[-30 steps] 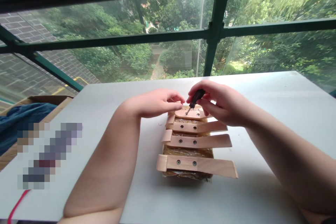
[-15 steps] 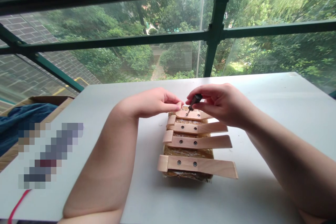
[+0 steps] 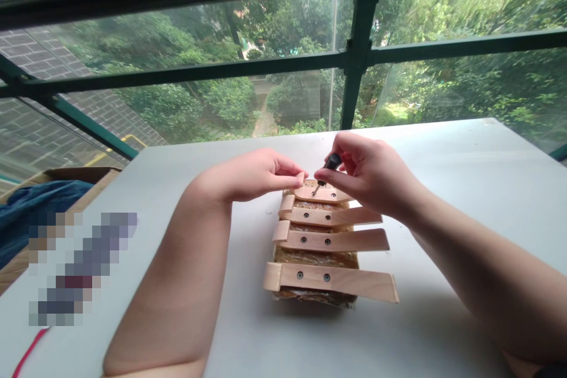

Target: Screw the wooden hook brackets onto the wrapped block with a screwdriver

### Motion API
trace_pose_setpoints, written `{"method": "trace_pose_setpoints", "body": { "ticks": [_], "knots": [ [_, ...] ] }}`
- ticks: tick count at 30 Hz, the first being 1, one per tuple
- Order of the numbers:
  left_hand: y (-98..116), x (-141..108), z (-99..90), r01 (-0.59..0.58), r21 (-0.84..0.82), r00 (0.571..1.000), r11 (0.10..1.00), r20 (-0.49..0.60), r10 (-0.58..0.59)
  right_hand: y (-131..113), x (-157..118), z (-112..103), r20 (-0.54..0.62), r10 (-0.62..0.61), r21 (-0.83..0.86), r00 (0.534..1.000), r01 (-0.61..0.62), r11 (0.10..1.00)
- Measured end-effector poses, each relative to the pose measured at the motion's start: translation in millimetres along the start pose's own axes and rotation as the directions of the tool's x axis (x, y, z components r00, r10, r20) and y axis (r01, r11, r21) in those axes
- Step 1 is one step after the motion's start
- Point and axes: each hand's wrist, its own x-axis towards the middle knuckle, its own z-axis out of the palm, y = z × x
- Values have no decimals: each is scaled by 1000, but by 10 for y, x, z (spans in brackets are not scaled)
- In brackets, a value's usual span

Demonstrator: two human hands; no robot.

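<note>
My right hand (image 3: 374, 174) grips a small black-handled screwdriver (image 3: 332, 162), tilted, with its tip on the left screw of the farthest wooden piece (image 3: 324, 195). The fingers of my left hand (image 3: 261, 176) are pinched on the upright left end of that same piece. It lies across a block wrapped in brown tape (image 3: 315, 258). Nearer to me, three similar wooden pieces lie across the block, among them the nearest one (image 3: 354, 282). Each of these shows two dark cross-head screws and a raised left end. My right hand hides the far piece's right end.
The block rests on a white table (image 3: 248, 319). A blurred-out item (image 3: 84, 269) lies at the left, with a red cord (image 3: 29, 354) below it. Beside the table, a cardboard box (image 3: 104, 180) holds blue cloth (image 3: 48, 201). Green-framed windows (image 3: 354, 88) stand behind the table.
My right hand's fingers have shifted around the screwdriver handle, with the index finger now raised and the thumb farther left. The screwdriver tip stays on the same screw. My left hand keeps its pinch.
</note>
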Motion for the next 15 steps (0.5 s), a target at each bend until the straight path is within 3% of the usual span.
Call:
{"method": "trace_pose_setpoints", "body": {
  "ticks": [7, 10, 15],
  "knots": [
    [34, 4, 26, -7, -29, 998, 1000, 54, 8, -38, -35, 9, 2, 18, -29, 1000, -18, 999],
    [65, 7, 45, -23, -42, 997, 999, 77, 26, -19, -39, -13, 100, -19, 10, 995, 18, 1000],
    [100, 55, 111, -52, -83, 991, 995, 119, 62, 21, -24, -116, 287, -173, 126, 942, 142, 982]
  ]
}}
